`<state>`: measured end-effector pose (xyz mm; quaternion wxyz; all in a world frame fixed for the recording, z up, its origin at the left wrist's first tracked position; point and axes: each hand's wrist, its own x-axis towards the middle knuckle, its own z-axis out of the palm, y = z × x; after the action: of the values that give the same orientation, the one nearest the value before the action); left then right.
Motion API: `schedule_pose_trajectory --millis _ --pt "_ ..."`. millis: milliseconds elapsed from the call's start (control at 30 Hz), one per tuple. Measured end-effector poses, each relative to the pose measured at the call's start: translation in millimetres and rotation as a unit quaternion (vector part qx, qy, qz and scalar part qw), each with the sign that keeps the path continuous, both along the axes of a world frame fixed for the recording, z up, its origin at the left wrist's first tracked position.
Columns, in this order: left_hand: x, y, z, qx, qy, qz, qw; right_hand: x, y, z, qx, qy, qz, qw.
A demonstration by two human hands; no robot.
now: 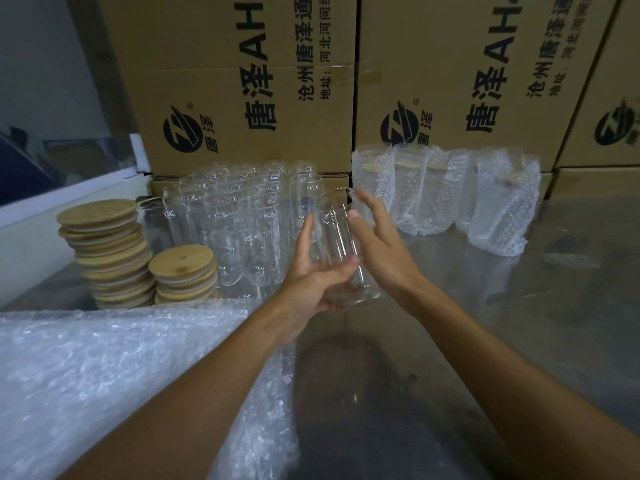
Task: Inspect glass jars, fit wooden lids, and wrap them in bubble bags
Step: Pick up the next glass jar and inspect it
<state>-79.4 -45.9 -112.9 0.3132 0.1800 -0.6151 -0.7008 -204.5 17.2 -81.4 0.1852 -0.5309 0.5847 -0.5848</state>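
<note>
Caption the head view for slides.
Left hand grips a lidless clear glass jar, right hand touching it, near stacked round wooden lids.

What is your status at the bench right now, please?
Left hand grips jar at base, no lid on. Right hand open against its side. Lids stacked to the left.
</note>
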Motion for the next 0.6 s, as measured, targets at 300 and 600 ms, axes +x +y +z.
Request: schedule_pose_trajectory --millis 300,600 --pt "2.7 -7.0 -0.5 0.056 0.021 -0.082 0.995 -3.2 2.8 2.7 0.120 -0.215 0.082 0.966" --pt "1.6 -10.6 -2.5 -0.008 0.006 0.015 1.000 11.1 -2.9 -6.0 -0.008 -0.054 -0.037 0.998"
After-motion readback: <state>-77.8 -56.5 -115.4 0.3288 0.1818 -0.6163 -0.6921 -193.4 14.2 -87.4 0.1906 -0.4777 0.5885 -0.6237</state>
